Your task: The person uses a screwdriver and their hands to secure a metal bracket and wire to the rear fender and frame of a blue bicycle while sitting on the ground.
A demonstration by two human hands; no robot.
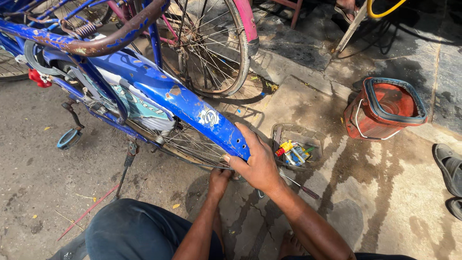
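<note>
The blue mudguard (192, 108) runs from upper left down to lower right over the rear wheel (190, 144), its tip nearest the viewer. The right hand (257, 163) clamps that tip, fingers wrapped together. The left hand (220, 180) reaches beneath, its fingers hidden.

My right hand (257, 163) reaches forward, forearm extended, fingers curled over in a closed grip (thumb pointing left). My left hand (220, 179) sits lower, just beside it, fingers hidden underneath, elbow bent.

red square bucket (385, 108) — on wet pavement | wire tray (297, 144) of small colourful items | grey sandal (450, 168) at right edge | pink-fendered wheel (211, 43) — behind
</note>
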